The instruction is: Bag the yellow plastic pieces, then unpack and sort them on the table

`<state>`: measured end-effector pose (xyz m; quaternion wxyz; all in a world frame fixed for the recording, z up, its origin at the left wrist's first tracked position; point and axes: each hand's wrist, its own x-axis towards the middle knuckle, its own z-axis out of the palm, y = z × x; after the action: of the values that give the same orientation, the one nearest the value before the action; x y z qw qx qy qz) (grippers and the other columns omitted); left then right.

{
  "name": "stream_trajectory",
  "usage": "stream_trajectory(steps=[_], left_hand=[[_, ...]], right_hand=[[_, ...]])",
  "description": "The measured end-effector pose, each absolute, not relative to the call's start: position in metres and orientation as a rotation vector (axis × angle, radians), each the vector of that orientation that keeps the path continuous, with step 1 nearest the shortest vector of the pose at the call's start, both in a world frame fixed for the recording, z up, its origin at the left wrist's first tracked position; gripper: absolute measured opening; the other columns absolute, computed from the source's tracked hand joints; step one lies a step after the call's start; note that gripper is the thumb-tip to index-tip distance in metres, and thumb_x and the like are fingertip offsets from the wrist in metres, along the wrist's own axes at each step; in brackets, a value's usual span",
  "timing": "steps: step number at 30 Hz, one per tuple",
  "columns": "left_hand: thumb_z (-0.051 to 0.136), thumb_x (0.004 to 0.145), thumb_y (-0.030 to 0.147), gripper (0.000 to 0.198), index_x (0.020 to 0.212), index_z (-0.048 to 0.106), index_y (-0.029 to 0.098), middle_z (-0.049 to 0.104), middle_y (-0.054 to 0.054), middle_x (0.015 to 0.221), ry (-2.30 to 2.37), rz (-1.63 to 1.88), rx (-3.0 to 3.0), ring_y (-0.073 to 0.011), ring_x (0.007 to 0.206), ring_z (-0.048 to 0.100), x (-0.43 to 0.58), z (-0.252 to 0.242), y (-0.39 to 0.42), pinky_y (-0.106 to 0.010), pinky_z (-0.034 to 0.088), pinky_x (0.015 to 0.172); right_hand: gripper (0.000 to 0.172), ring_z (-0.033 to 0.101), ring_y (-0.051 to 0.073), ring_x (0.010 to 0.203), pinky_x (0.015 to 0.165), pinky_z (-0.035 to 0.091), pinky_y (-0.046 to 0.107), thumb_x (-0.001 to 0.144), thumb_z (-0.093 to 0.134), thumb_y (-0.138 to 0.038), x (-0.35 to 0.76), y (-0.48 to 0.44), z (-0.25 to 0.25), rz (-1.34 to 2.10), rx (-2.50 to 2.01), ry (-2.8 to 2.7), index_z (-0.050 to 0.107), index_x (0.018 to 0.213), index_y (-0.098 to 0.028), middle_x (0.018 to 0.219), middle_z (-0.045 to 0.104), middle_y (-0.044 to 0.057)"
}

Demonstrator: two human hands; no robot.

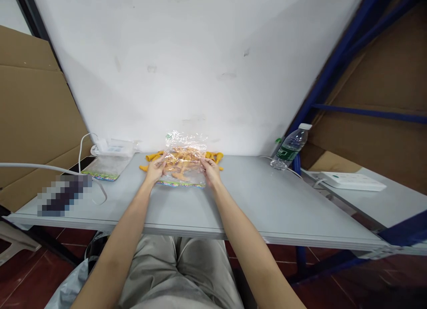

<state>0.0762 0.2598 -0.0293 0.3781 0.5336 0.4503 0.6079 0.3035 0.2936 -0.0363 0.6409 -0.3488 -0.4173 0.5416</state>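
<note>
A clear plastic bag (186, 142) with a colourful strip along its near edge is held up between my two hands over the table. My left hand (155, 169) pinches its left side, and my right hand (211, 170) grips the right side. Orange-yellow balloon-like pieces (216, 157) lie in a pile behind the bag and show through it. Whether any of them are inside the bag I cannot tell. Glare covers part of the plastic.
More clear bags (107, 166) with a colourful strip lie at the left, near a white cable (80, 153). A water bottle (289, 148) leans at the right back of the grey table (273, 202). Beyond it is a white power strip (352, 181). A cardboard sheet (36, 122) stands at the left.
</note>
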Motion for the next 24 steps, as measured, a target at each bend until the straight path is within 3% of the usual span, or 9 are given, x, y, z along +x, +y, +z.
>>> stream_trajectory(steps=[3,6,10,13,18,24], left_hand=[[0.069,0.077,0.030,0.056,0.131,0.061,0.019,0.070,-0.011,0.117,1.198,1.535,1.378,-0.0016,0.040,0.043,0.075,-0.029,0.259,-0.018,0.033,0.036],[0.071,0.074,0.025,0.063,0.135,0.057,0.023,0.063,-0.010,0.129,1.177,1.522,1.380,-0.0038,0.049,0.050,0.075,-0.028,0.257,-0.019,0.039,0.041],[0.071,0.066,0.011,0.074,0.136,0.055,0.027,0.048,-0.006,0.147,1.020,1.531,1.328,-0.0124,0.084,0.064,0.072,-0.022,0.253,-0.020,0.051,0.064],[0.070,0.067,0.009,0.072,0.136,0.056,0.025,0.049,-0.005,0.146,0.978,1.553,1.202,-0.0149,0.098,0.064,0.070,-0.019,0.251,-0.021,0.051,0.079],[0.066,0.072,0.011,0.070,0.139,0.052,0.024,0.044,-0.007,0.150,1.051,1.559,1.118,-0.0111,0.082,0.065,0.071,-0.020,0.252,-0.020,0.050,0.062],[0.067,0.075,0.013,0.072,0.142,0.047,0.027,0.036,-0.011,0.154,1.125,1.617,1.163,-0.0082,0.072,0.063,0.073,-0.021,0.252,-0.017,0.044,0.048]], right_hand=[[0.043,0.037,0.008,0.042,0.045,0.042,0.026,0.053,0.083,-0.047,0.302,0.295,-0.037,1.195,-0.796,-0.958,0.051,0.069,-0.023,0.050,0.045,-0.009],[0.047,0.037,0.007,0.042,0.044,0.040,0.024,0.052,0.084,-0.047,0.302,0.294,-0.036,1.160,-0.794,-0.974,0.046,0.068,-0.024,0.049,0.044,-0.010],[0.048,0.048,0.009,0.052,0.048,0.042,0.022,0.047,0.087,-0.044,0.305,0.291,-0.032,1.228,-0.774,-0.968,0.051,0.072,-0.023,0.059,0.054,-0.007],[0.047,0.050,0.009,0.054,0.052,0.047,0.024,0.045,0.088,-0.042,0.305,0.289,-0.030,1.358,-0.743,-1.025,0.055,0.072,-0.022,0.061,0.055,-0.006],[0.044,0.040,0.006,0.043,0.047,0.045,0.024,0.050,0.087,-0.044,0.301,0.286,-0.033,1.402,-0.773,-1.154,0.053,0.069,-0.022,0.051,0.048,-0.009],[0.036,0.048,0.008,0.048,0.051,0.049,0.025,0.054,0.085,-0.037,0.301,0.283,-0.033,1.467,-0.849,-1.161,0.058,0.072,-0.020,0.060,0.059,-0.005]])
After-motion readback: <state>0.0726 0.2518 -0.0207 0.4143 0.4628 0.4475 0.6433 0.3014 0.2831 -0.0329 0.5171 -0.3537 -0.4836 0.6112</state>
